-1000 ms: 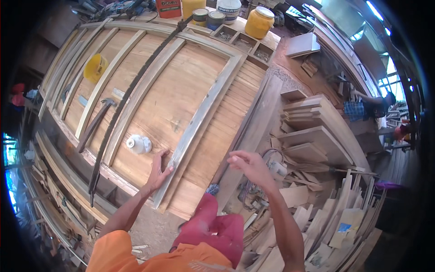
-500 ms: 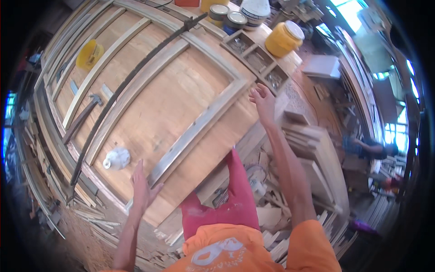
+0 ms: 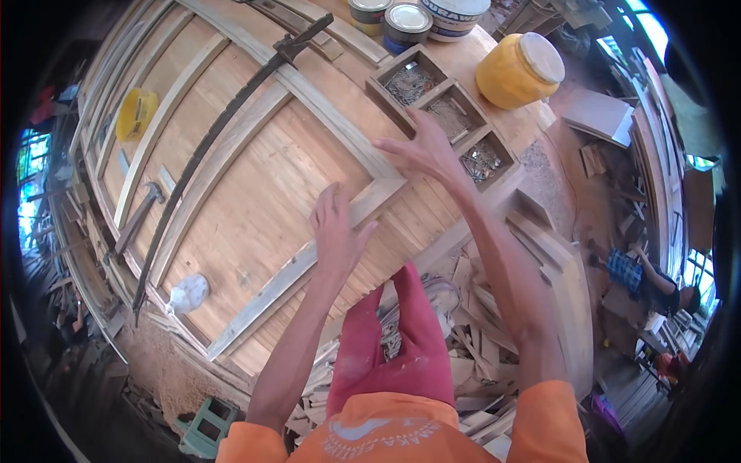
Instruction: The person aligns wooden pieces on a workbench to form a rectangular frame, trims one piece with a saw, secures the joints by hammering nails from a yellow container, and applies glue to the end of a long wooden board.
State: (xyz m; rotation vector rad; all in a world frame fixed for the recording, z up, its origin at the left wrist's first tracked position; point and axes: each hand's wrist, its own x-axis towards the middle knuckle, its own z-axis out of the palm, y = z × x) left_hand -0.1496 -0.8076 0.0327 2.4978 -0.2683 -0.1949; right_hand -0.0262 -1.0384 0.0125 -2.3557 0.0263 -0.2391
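Beneath the two hands, a wooden frame [image 3: 336, 124] lies flat on a plywood panel [image 3: 247, 220]. The left hand [image 3: 337, 243] is over its near rail, thumb and fingers apart, grasping nothing visible; whether it touches the wood cannot be told. Beyond the frame's corner, the right hand [image 3: 427, 154], also with thumb and fingers parted, reaches the edge of a three-compartment tray [image 3: 472, 134]; small metal pieces lie in its outer compartments. A wrist catching the tray could spill these; sharp points among them could prick searching fingers. The tilted white bottle [image 3: 189, 293], near the panel's edge, could roll off if jolted. Farther out, dark lettering marks the white bucket [image 3: 455, 19]; pale print, partly legible, crosses the orange shirt [image 3: 386, 436].
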